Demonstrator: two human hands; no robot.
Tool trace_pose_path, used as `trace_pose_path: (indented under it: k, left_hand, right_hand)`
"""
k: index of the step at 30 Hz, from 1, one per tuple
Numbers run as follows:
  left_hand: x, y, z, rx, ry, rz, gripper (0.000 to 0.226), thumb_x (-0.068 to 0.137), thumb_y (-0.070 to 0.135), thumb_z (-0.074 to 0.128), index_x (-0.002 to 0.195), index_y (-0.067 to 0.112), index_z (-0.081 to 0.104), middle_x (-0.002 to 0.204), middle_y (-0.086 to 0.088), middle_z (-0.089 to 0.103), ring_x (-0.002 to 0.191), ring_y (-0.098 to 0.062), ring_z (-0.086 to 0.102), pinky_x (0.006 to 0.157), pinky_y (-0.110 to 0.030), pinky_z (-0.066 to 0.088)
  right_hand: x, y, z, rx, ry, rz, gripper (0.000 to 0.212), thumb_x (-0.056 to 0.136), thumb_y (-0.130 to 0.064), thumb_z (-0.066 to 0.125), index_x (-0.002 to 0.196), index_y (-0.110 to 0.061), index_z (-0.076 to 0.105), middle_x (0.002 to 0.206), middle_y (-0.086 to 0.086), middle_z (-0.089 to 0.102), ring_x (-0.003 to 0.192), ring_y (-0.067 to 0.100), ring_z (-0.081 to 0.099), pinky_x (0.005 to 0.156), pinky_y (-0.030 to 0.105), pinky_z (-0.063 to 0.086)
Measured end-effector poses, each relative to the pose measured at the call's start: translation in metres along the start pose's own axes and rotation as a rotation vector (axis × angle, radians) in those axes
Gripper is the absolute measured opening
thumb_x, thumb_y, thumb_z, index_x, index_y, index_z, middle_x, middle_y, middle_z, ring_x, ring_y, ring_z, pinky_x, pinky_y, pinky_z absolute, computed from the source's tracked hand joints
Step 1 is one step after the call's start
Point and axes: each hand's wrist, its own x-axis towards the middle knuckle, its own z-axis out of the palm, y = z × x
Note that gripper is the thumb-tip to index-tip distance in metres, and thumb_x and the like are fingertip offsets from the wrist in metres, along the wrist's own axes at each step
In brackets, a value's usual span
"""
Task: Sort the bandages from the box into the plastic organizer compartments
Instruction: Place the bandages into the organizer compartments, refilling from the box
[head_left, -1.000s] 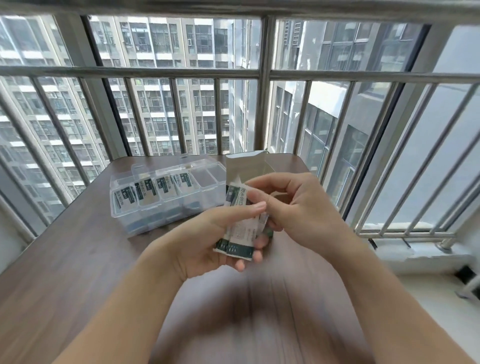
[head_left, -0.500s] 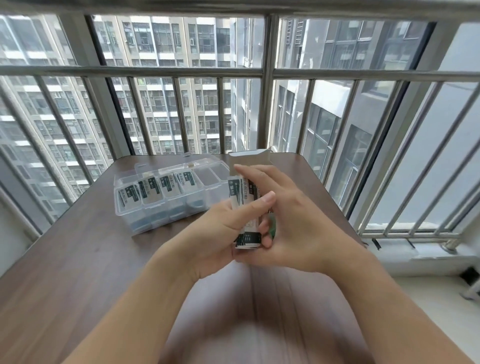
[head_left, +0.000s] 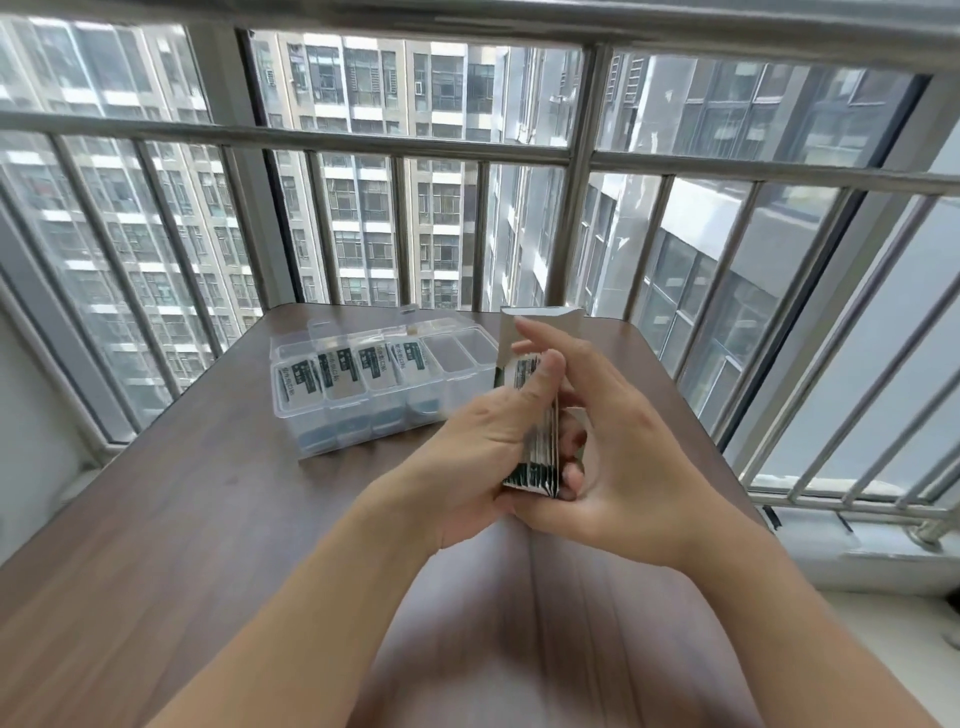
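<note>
Both-handed grip on blurred-print bandages

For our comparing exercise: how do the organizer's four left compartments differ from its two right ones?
The left compartments each hold bandages with dark printed labels facing up; the right compartments show no bandages. The left ones look white and dark from their contents; the right ones look clear. Both sets sit in one row of the same clear organizer, lid open.
</note>
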Motion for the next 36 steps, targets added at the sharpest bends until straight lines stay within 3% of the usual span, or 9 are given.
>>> trace_pose_path:
  k: [3,8,14,17,21,26,29,33,36]
  left_hand:
    - [-0.003,0.004,-0.002,0.080,-0.063,0.021,0.023,0.091,0.028,0.068,0.098,0.010,0.056,0.074,-0.007,0.051,0.059,-0.016,0.057,0.057,-0.025,0.052]
    - [-0.011,0.015,-0.014,0.151,-0.052,0.027,0.018,0.097,-0.004,0.049,0.102,0.010,0.058,0.078,-0.006,0.056,0.064,-0.016,0.055,0.057,-0.026,0.049]
    - [-0.017,0.028,-0.032,0.309,0.008,0.034,0.042,0.086,-0.004,0.051,0.116,0.025,0.059,0.082,-0.003,0.053,0.057,-0.013,0.039,0.046,-0.023,0.033]
    - [-0.016,0.033,-0.039,0.273,0.018,0.086,0.038,0.072,-0.002,0.049,0.096,0.027,0.059,0.073,-0.001,0.049,0.053,-0.013,0.032,0.041,-0.019,0.024]
    - [-0.017,0.039,-0.051,0.247,0.030,0.125,0.033,0.070,-0.001,0.047,0.098,0.015,0.043,0.068,0.002,0.044,0.050,-0.012,0.031,0.039,-0.018,0.021]
    - [-0.026,0.053,-0.077,0.057,0.098,0.191,0.045,0.071,0.013,0.059,0.115,0.011,0.051,0.088,-0.009,0.058,0.062,-0.018,0.052,0.045,-0.023,0.041]
    - [-0.024,0.055,-0.096,0.059,0.405,0.381,0.049,0.077,0.026,0.058,0.121,0.005,0.060,0.098,-0.010,0.066,0.085,-0.022,0.064,0.066,-0.033,0.054]
    - [-0.012,0.034,-0.113,0.881,1.068,0.808,0.030,0.076,0.024,0.064,0.106,0.018,0.066,0.102,0.006,0.068,0.100,-0.017,0.064,0.086,-0.030,0.050]
    - [0.000,0.015,-0.120,1.434,0.893,0.591,0.047,0.076,0.038,0.063,0.120,0.023,0.066,0.132,0.006,0.060,0.131,-0.019,0.049,0.111,-0.039,0.036]
  right_hand:
    - [0.000,-0.005,0.000,0.083,0.019,0.006,0.109,0.063,0.000,0.085,0.152,-0.033,0.031,0.125,-0.003,0.056,0.083,0.022,0.068,0.068,0.037,0.059]
    - [0.006,-0.015,-0.010,0.108,-0.025,0.010,0.102,0.068,-0.030,0.090,0.152,-0.032,0.034,0.138,-0.011,0.052,0.123,0.012,0.058,0.095,0.024,0.053]
    - [0.049,-0.020,-0.021,0.176,-0.062,0.137,0.027,0.089,-0.024,0.069,0.115,-0.019,0.074,0.093,0.001,0.078,0.085,0.018,0.074,0.081,0.038,0.060]
    - [0.068,-0.022,-0.024,0.280,-0.151,0.169,0.022,0.081,-0.013,0.072,0.102,-0.005,0.077,0.083,0.006,0.078,0.075,0.016,0.073,0.072,0.024,0.057]
    - [0.096,-0.023,-0.024,0.347,-0.268,0.234,0.024,0.079,-0.004,0.073,0.101,0.006,0.074,0.092,0.016,0.078,0.081,0.023,0.076,0.078,0.030,0.062]
    - [0.135,-0.031,-0.009,0.289,-0.256,0.196,0.020,0.082,0.000,0.072,0.101,0.007,0.073,0.091,0.018,0.077,0.082,0.029,0.077,0.075,0.037,0.064]
    - [0.164,-0.036,-0.019,0.204,-0.182,0.160,0.016,0.086,-0.003,0.070,0.100,0.003,0.073,0.095,0.013,0.077,0.087,0.023,0.077,0.074,0.031,0.064]
    - [0.204,-0.015,-0.035,-0.009,-0.200,0.241,0.015,0.087,-0.009,0.071,0.100,-0.004,0.073,0.094,0.008,0.076,0.083,0.018,0.076,0.069,0.024,0.062]
    - [0.224,0.018,-0.022,-0.167,-0.414,0.326,0.017,0.088,-0.009,0.072,0.104,-0.002,0.074,0.095,0.011,0.077,0.082,0.020,0.077,0.068,0.023,0.062]
